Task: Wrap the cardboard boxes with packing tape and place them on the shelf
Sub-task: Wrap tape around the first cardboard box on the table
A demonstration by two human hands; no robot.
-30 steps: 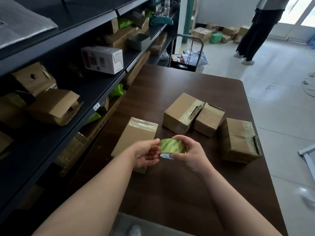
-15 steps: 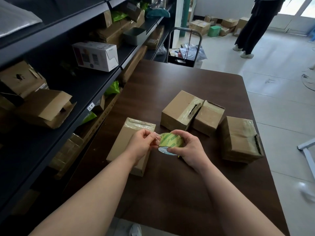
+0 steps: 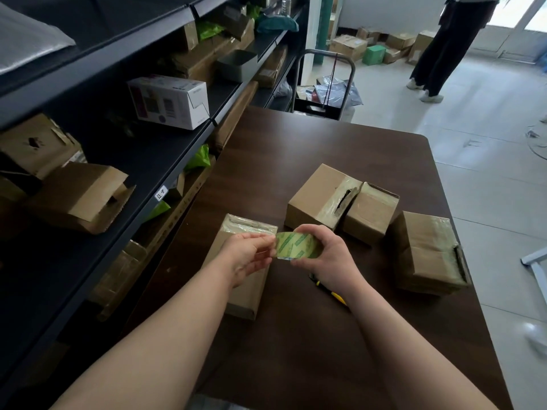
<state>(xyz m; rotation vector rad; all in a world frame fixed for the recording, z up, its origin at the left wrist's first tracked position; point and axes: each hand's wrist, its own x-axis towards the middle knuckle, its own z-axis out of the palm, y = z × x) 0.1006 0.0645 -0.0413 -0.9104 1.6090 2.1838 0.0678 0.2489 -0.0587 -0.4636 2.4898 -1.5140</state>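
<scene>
Head view looks down on both my hands over the near part of the brown table (image 3: 325, 143). My right hand (image 3: 328, 255) is curled round the roll of packing tape (image 3: 297, 245), holding it just above the tabletop. My left hand (image 3: 245, 255) pinches at the roll's left edge between thumb and fingertips. I think it has the loose end, though the clear film is hard to make out. Beneath my left hand lies the flat cardboard box (image 3: 245, 291). Two touching boxes (image 3: 319, 196) sit farther off, with a taped box (image 3: 426, 253) to their right.

I judge the roll light and stiff, best gripped across its rim. The tape is thin, sticky and quick to fold on itself — so I'd keep the end taut. The boxes look light and a little crushed — I'd take them by both sides.
</scene>
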